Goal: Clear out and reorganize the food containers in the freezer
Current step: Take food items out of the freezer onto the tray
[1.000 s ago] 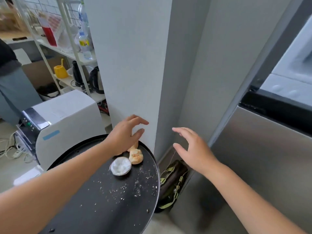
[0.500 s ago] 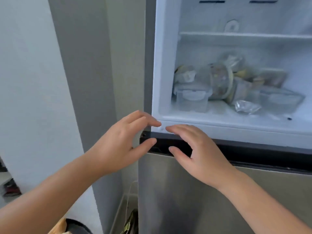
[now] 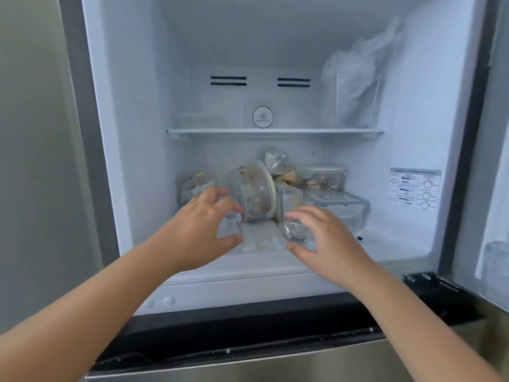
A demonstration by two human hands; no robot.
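Your left hand and right hand are spread, gripping nothing, flanking the near box on the freezer floor. Pull it carelessly and the tilted tub above may topple.

left hand: fingers spread, empty | right hand: fingers spread, empty

Two bare forearms were seen, with no sleeves, gloves or jewellery worn; the left hand and right hand were uncovered.
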